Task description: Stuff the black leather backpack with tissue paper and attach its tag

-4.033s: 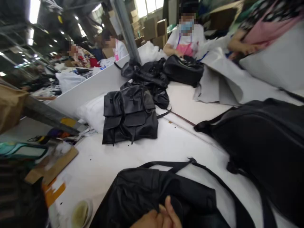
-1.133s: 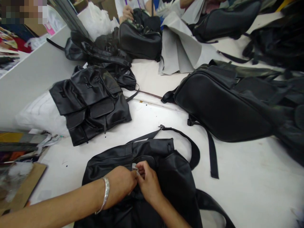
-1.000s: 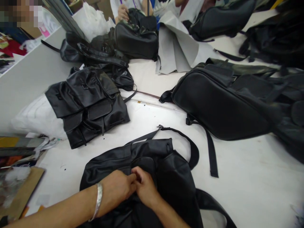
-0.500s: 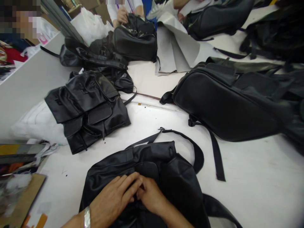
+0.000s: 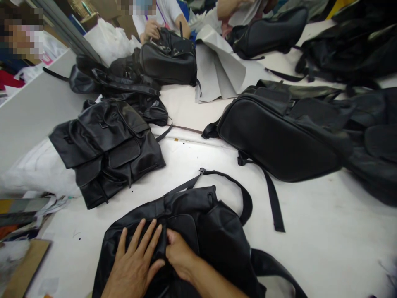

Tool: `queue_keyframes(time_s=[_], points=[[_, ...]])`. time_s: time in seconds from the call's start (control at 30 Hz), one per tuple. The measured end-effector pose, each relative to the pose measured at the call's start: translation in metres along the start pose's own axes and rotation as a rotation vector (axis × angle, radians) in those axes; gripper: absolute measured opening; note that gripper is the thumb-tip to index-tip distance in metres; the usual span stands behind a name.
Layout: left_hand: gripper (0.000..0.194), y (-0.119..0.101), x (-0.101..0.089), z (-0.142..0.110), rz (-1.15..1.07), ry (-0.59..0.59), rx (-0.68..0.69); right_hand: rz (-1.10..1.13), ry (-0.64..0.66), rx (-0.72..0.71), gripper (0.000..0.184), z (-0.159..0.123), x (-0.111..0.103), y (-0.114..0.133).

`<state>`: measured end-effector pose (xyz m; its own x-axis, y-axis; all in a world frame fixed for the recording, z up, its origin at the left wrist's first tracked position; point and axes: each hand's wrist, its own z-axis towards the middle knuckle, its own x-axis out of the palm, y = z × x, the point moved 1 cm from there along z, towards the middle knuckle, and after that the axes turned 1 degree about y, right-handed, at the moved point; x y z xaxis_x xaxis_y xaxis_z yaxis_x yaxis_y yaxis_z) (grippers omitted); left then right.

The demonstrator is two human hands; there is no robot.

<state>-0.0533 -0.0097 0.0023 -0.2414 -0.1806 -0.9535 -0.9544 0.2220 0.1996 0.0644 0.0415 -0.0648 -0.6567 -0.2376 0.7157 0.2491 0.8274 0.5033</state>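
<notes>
A black leather-look backpack point(image 5: 226, 231) lies on the white table in front of me, its front pockets facing up. My left hand point(image 5: 133, 256) rests flat on the front, fingers spread, holding nothing. Close beside it, my right hand point(image 5: 180, 254) is closed, with its fingers curled at the edge of a front strip beside the pocket flap point(image 5: 184, 231). Its fingertips are partly hidden in the dark folds there. One shoulder strap point(image 5: 245, 198) loops out behind the bag, and another strap point(image 5: 273, 265) curves out at the right.
Another black backpack point(image 5: 108, 149) lies to the left, and a large one point(image 5: 279, 140) to the right with a dangling strap point(image 5: 273, 198). Grey sheets point(image 5: 217, 62) stand farther back. Across the table, a person's hand point(image 5: 151, 30) touches a backpack point(image 5: 169, 62). Cardboard point(image 5: 27, 265) sits at lower left.
My hands were together over the backpack's front. Now my left hand has moved left and spread flat, while my right hand stays closed at the front strip. The view has shifted slightly.
</notes>
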Motion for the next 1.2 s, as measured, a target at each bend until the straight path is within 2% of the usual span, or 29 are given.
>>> queue_keyframes(time_s=[0.1, 0.2, 0.27, 0.33, 0.4, 0.47, 0.53, 0.6, 0.67, 0.8, 0.93, 1.03, 1.1, 1.2], points=[[0.07, -0.006, -0.003, 0.004, -0.006, 0.029, -0.023, -0.545, -0.148, -0.237, 0.032, -0.035, -0.024, 0.013], [0.072, -0.012, 0.004, 0.006, -0.048, 0.046, -0.054, -1.103, -0.404, -0.432, 0.037, -0.073, -0.048, 0.027], [0.074, -0.013, 0.014, 0.007, -0.106, 0.051, -0.062, -1.361, -0.491, -0.45, 0.041, -0.083, -0.052, 0.028], [0.077, -0.012, 0.024, 0.007, -0.153, 0.063, -0.061, -1.507, -0.517, -0.392, 0.045, -0.08, -0.047, 0.024], [0.076, -0.012, 0.028, 0.008, -0.162, 0.083, -0.05, -1.524, -0.511, -0.311, 0.053, -0.07, -0.036, 0.02], [0.077, -0.015, 0.022, 0.006, -0.126, 0.091, -0.027, -1.464, -0.503, -0.253, 0.058, -0.062, -0.025, 0.02], [0.075, -0.024, 0.012, 0.001, -0.023, 0.051, 0.013, -1.417, -0.49, -0.242, 0.05, -0.059, -0.019, 0.024], [0.07, -0.038, 0.004, -0.011, 0.114, -0.023, 0.061, -1.412, -0.472, -0.27, 0.03, -0.063, -0.022, 0.03], [0.067, -0.051, 0.003, -0.027, 0.214, -0.084, 0.103, -1.42, -0.454, -0.307, 0.013, -0.071, -0.032, 0.035], [0.071, -0.059, 0.022, -0.051, 0.284, -0.113, 0.191, -1.399, -0.433, -0.376, 0.011, -0.081, -0.053, 0.04], [0.068, -0.054, 0.033, -0.054, 0.33, -0.125, 0.193, -1.358, -0.376, -0.428, 0.012, -0.084, -0.055, 0.04], [0.069, -0.062, 0.015, -0.056, 0.28, -0.153, 0.192, -1.32, -0.286, -0.451, 0.014, -0.101, -0.053, 0.05], [0.069, -0.074, -0.009, -0.06, 0.204, -0.153, 0.191, -1.292, -0.186, -0.461, 0.016, -0.122, -0.058, 0.066], [0.075, -0.094, -0.042, -0.057, 0.126, -0.135, 0.17, -1.272, -0.051, -0.441, 0.017, -0.158, -0.076, 0.096]])
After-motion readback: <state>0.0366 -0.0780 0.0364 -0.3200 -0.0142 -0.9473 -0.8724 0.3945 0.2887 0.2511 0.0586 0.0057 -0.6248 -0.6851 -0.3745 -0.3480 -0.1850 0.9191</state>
